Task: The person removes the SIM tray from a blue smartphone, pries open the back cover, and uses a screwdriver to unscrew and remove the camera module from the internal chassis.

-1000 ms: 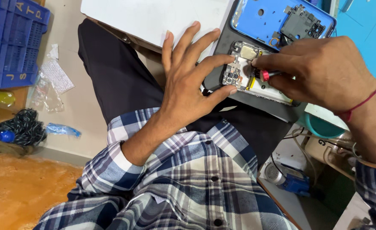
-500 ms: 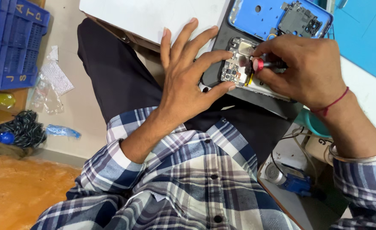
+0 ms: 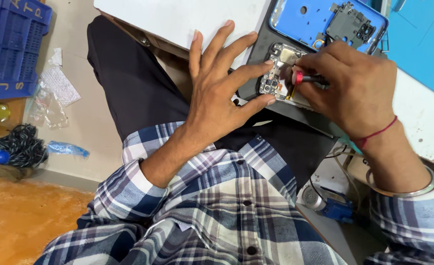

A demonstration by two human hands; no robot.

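An opened phone (image 3: pixel 277 78) with its circuit board bare lies on a dark mat (image 3: pixel 261 46) at the table's near edge. My left hand (image 3: pixel 217 95) rests beside it with fingers spread, thumb and forefinger tips touching the phone's left side. My right hand (image 3: pixel 354 88) grips a small screwdriver with a red collar (image 3: pixel 308 78), its tip down on the board. Just beyond lies a blue phone back cover (image 3: pixel 305 22) with a dark camera module part (image 3: pixel 349 24) on it.
A white table top (image 3: pixel 177 17) and a blue mat (image 3: pixel 423 39) lie ahead. Left on the floor are a blue crate (image 3: pixel 10 44), clear plastic wrappers (image 3: pixel 55 93), a coil of black cable (image 3: pixel 18 145). A small blue device (image 3: pixel 332 203) sits under the table.
My view has shifted slightly. My right hand moved a little left and down over the phone with the screwdriver. My left hand has stayed put on the phone's side.
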